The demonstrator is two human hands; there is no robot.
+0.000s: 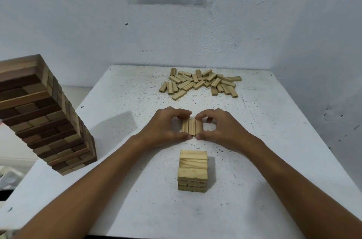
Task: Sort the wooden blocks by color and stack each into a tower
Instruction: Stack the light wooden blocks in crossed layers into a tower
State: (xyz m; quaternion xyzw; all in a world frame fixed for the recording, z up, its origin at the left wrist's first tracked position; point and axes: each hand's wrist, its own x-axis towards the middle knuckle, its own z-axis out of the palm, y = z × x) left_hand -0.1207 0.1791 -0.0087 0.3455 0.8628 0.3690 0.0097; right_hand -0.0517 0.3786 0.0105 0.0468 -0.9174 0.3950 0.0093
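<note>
Hands mid-frame: left hand (166, 127) and right hand (221, 127) pinch three-block row (192, 128) together, squaring it. Short pale tower (193, 170) sits just below, lower centre; loose pile (199, 83) above. Next, likely: lift row intact, set crosswise on tower.

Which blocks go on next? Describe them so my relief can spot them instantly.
On the white table, between the far loose pile and the short pale tower near you, sits a row of three pale blocks. Unlike the scattered ones, they lie side by side, squeezed between the left hand and right hand.
</note>
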